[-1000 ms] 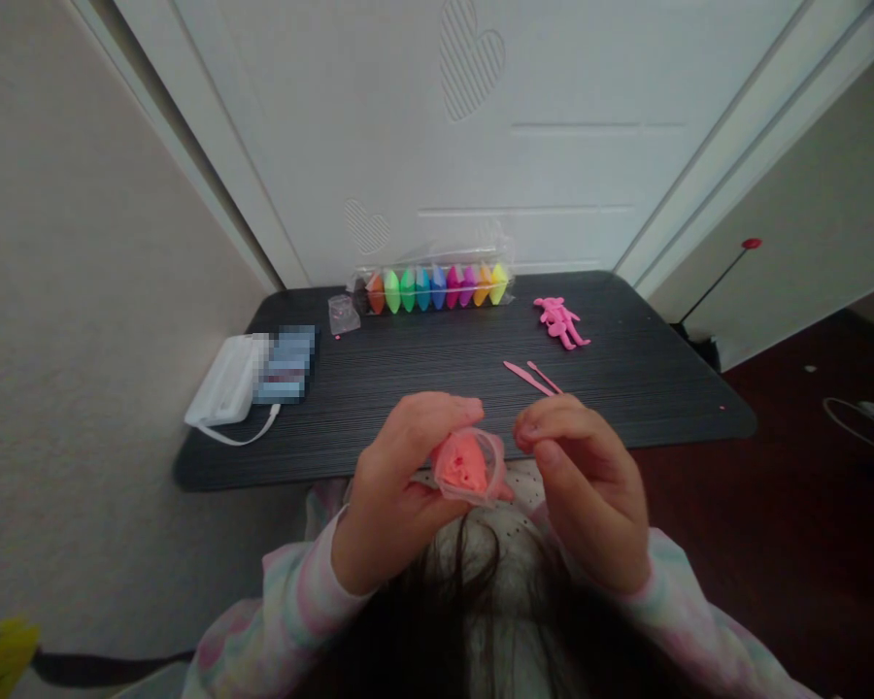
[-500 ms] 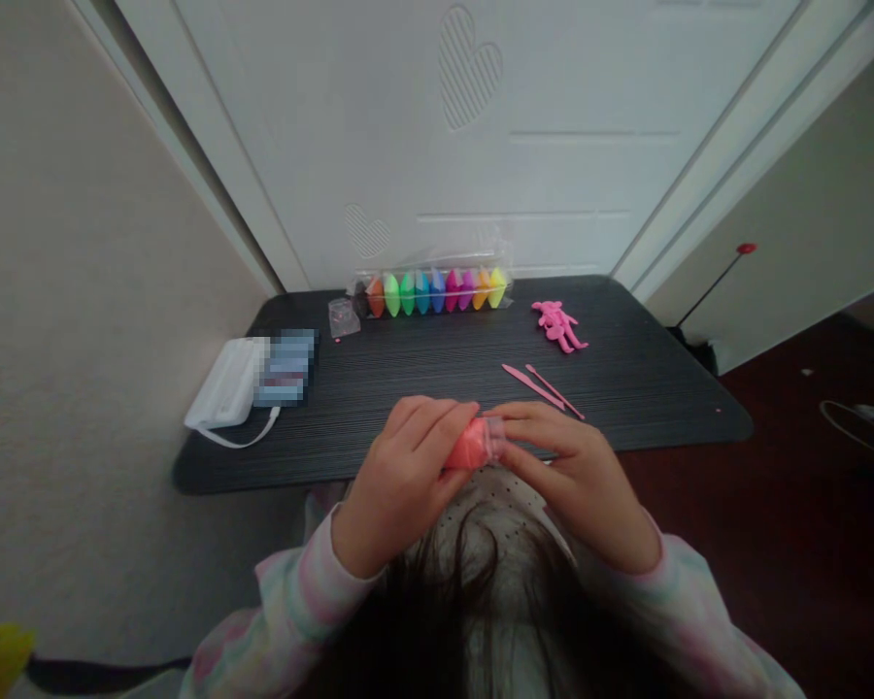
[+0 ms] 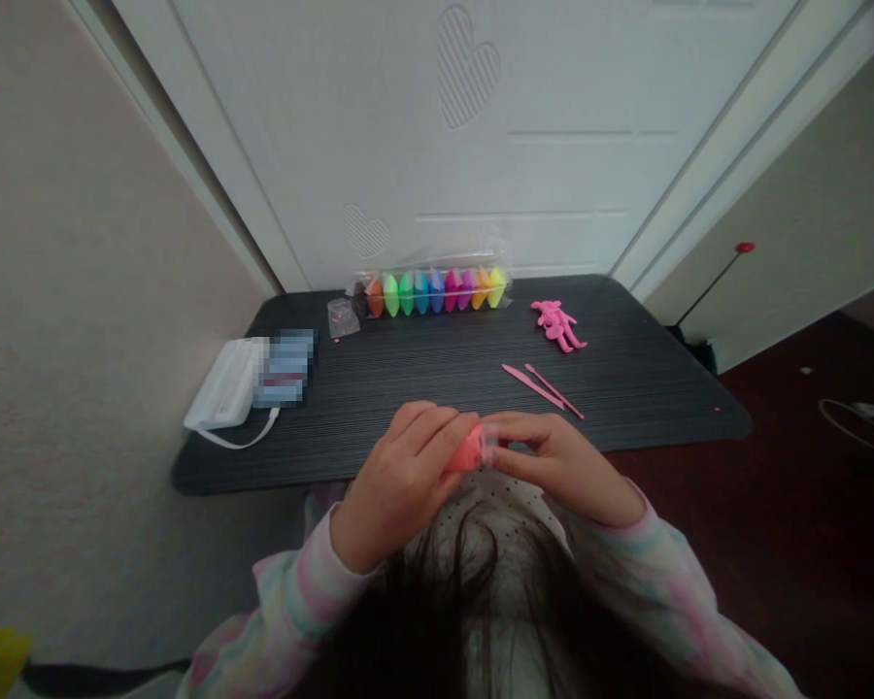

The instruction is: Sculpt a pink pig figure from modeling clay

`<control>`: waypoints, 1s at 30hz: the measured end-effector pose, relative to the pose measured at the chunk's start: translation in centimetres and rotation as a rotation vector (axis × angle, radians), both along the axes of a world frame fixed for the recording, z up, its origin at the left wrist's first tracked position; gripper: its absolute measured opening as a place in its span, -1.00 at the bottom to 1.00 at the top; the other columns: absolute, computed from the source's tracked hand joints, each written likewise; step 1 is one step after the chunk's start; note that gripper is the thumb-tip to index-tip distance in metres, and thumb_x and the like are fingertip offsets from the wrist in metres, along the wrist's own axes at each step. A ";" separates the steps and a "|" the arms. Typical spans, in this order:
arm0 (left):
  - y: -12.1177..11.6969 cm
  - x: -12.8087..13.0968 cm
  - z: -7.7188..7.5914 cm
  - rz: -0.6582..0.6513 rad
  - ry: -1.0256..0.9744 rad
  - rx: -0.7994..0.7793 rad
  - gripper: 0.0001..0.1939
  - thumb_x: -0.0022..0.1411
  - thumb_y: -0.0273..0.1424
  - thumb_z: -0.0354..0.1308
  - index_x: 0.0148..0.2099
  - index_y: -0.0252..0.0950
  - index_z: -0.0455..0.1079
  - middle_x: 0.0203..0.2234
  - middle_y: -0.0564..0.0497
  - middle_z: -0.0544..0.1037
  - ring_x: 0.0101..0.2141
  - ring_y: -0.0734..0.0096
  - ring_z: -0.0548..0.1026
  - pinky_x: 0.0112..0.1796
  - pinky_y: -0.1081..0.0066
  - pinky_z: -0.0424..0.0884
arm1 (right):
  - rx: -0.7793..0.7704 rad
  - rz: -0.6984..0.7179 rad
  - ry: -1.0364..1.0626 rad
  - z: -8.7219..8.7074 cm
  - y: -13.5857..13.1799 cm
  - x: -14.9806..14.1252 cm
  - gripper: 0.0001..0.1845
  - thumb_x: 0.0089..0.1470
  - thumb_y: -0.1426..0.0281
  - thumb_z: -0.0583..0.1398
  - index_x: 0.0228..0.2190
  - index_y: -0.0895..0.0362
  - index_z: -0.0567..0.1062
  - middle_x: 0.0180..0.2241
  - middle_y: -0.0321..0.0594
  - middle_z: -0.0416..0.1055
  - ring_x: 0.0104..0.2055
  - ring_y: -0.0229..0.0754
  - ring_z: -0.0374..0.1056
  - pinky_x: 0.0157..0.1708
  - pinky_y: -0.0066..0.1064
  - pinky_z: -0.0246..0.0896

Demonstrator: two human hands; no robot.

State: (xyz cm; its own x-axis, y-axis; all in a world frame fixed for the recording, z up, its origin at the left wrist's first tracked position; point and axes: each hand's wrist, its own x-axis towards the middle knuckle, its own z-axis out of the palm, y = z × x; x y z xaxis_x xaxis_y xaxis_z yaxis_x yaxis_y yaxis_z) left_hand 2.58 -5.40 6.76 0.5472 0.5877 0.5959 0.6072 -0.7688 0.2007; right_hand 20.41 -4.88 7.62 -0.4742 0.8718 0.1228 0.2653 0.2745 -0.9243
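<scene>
Just above the table's near edge, a coral-pink packet of modelling clay (image 3: 465, 452) in clear plastic is held between both hands. My left hand (image 3: 408, 476) is closed around its body, fingers over the top. The clear end of the wrapper (image 3: 488, 443) points right, and my right hand (image 3: 554, 461) pinches it between thumb and fingers. Beyond my right hand lie a pink clay knife (image 3: 531, 385) and a thin pink modelling tool (image 3: 554, 391). Farther back on the right rests a pink figure (image 3: 557, 325).
A clear tray of several coloured clay packets (image 3: 437, 293) stands along the back of the dark table (image 3: 400, 374). A small crumpled clear wrapper (image 3: 343, 318) lies beside it. At the left are a white power bank (image 3: 228, 382), a blurred-out device (image 3: 286, 369) and a white cable (image 3: 237, 444).
My right hand has moved slightly left and its fingers have drawn together on the clear wrapper end. My left hand keeps hold of the clay packet, almost unmoved.
</scene>
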 end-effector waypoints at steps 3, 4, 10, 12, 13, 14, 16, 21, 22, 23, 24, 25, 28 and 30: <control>0.0 0.0 -0.1 -0.007 -0.024 -0.014 -0.66 0.08 -0.43 0.08 -0.05 -0.38 0.24 -0.27 -0.10 0.43 -0.22 0.32 0.33 -0.17 0.28 0.31 | -0.043 0.003 0.059 -0.5 0.3 -0.1 -0.80 -0.04 0.38 0.16 -0.31 0.09 0.51 -0.29 -0.25 0.47 -0.21 -0.23 0.35 -0.16 -0.37 0.20; 0.0 0.0 -0.2 -0.010 -0.028 -0.019 -0.66 0.08 -0.43 0.08 -0.05 -0.37 0.24 -0.27 -0.10 0.43 -0.22 0.32 0.33 -0.16 0.28 0.31 | -0.048 -0.015 0.069 -0.7 0.3 -0.2 -0.81 -0.05 0.38 0.17 -0.32 0.10 0.51 -0.30 -0.24 0.48 -0.22 -0.23 0.35 -0.16 -0.37 0.20; -0.3 -0.4 -0.5 0.021 -0.186 -0.165 -0.55 0.01 -0.43 0.15 -0.01 -0.31 0.22 -0.07 -0.16 0.30 -0.08 0.25 0.29 -0.11 0.24 0.29 | -0.081 -0.067 0.109 -1.2 0.2 -0.3 -0.84 -0.09 0.38 0.20 -0.38 0.11 0.53 -0.34 -0.25 0.48 -0.25 -0.24 0.35 -0.20 -0.39 0.20; -0.4 -0.8 -0.5 0.045 -0.426 -0.305 -0.46 -0.01 -0.39 0.16 0.05 -0.29 0.13 0.00 -0.20 0.23 -0.07 0.24 0.30 -0.15 0.26 0.33 | -0.080 -0.076 0.132 -1.1 0.1 -0.2 -0.84 -0.09 0.38 0.20 -0.38 0.11 0.52 -0.34 -0.26 0.47 -0.26 -0.24 0.34 -0.22 -0.41 0.20; -0.4 -0.9 -0.5 0.053 -0.552 -0.412 -0.45 0.01 -0.38 0.14 0.06 -0.30 0.10 -0.02 -0.20 0.26 -0.11 0.27 0.34 -0.20 0.29 0.36 | -0.074 -0.083 0.137 -1.0 0.0 -0.2 -0.84 -0.09 0.38 0.20 -0.37 0.11 0.52 -0.34 -0.26 0.47 -0.26 -0.24 0.34 -0.22 -0.41 0.19; -0.4 -1.0 -0.4 0.053 -0.649 -0.542 -0.49 0.04 -0.38 0.11 0.05 -0.31 0.11 -0.09 -0.18 0.33 -0.18 0.31 0.40 -0.27 0.34 0.39 | -0.063 -0.090 0.135 -0.9 0.0 -0.2 -0.83 -0.09 0.38 0.20 -0.37 0.11 0.52 -0.34 -0.26 0.47 -0.26 -0.25 0.34 -0.22 -0.42 0.19; -0.3 -1.2 -0.3 0.042 -0.717 -0.819 -0.66 0.08 -0.38 0.06 -0.06 -0.35 0.23 -0.30 -0.08 0.47 -0.37 0.42 0.46 -0.40 0.44 0.40 | -0.034 -0.109 0.119 -0.8 -0.1 -0.2 -0.84 -0.10 0.39 0.21 -0.38 0.12 0.52 -0.34 -0.25 0.47 -0.25 -0.25 0.34 -0.21 -0.42 0.19; -0.5 -1.2 0.1 0.096 -0.645 -1.052 -0.83 0.06 -0.37 0.08 -0.31 -0.37 0.36 -0.58 0.07 0.47 -0.56 0.51 0.41 -0.51 0.51 0.34 | 0.013 -0.151 0.060 -0.9 -0.3 -0.3 -0.84 -0.13 0.39 0.22 -0.39 0.16 0.51 -0.30 -0.19 0.46 -0.21 -0.22 0.34 -0.15 -0.36 0.18; -0.5 -1.3 0.2 0.116 -0.625 -1.040 -0.84 0.04 -0.38 0.09 -0.32 -0.36 0.36 -0.58 0.07 0.48 -0.55 0.50 0.42 -0.50 0.51 0.33 | 0.024 -0.154 0.053 -1.0 -0.4 -0.3 -0.82 -0.13 0.39 0.23 -0.37 0.15 0.50 -0.28 -0.18 0.45 -0.19 -0.21 0.34 -0.13 -0.34 0.18; -0.5 -1.3 0.3 0.134 -0.593 -1.023 -0.84 0.03 -0.38 0.10 -0.33 -0.36 0.37 -0.56 0.07 0.49 -0.53 0.49 0.42 -0.49 0.51 0.33 | 0.038 -0.153 0.048 -1.1 -0.4 -0.3 -0.80 -0.13 0.39 0.23 -0.35 0.15 0.50 -0.25 -0.16 0.44 -0.17 -0.20 0.33 -0.11 -0.32 0.18; -0.6 -1.4 0.5 0.148 -0.551 -1.004 -0.85 0.02 -0.38 0.11 -0.34 -0.35 0.37 -0.55 0.06 0.50 -0.52 0.48 0.42 -0.48 0.50 0.32 | 0.055 -0.148 0.046 -1.1 -0.4 -0.3 -0.79 -0.13 0.40 0.22 -0.34 0.14 0.49 -0.22 -0.16 0.43 -0.15 -0.20 0.32 -0.10 -0.31 0.17; -0.6 -1.5 0.6 0.155 -0.504 -0.980 -0.85 0.01 -0.37 0.12 -0.36 -0.35 0.38 -0.54 0.06 0.50 -0.51 0.48 0.42 -0.48 0.50 0.31 | 0.073 -0.140 0.045 -1.2 -0.5 -0.2 -0.78 -0.12 0.40 0.22 -0.32 0.13 0.49 -0.19 -0.15 0.42 -0.12 -0.19 0.31 -0.08 -0.29 0.16; -0.6 -1.9 1.2 0.137 -0.360 -0.901 -0.84 0.01 -0.34 0.12 -0.39 -0.34 0.39 -0.55 0.07 0.49 -0.51 0.48 0.41 -0.48 0.51 0.29 | 0.114 -0.100 0.040 -1.1 -0.7 -0.2 -0.76 -0.11 0.40 0.21 -0.30 0.09 0.48 -0.13 -0.16 0.38 -0.08 -0.19 0.29 -0.07 -0.27 0.16; -0.7 -2.3 1.6 0.094 -0.295 -0.853 -0.84 0.01 -0.32 0.12 -0.42 -0.33 0.40 -0.58 0.08 0.48 -0.53 0.49 0.39 -0.49 0.52 0.27 | 0.133 -0.058 0.033 -0.8 -1.1 -0.2 -0.76 -0.11 0.40 0.21 -0.29 0.08 0.47 -0.13 -0.17 0.38 -0.08 -0.19 0.29 -0.08 -0.26 0.17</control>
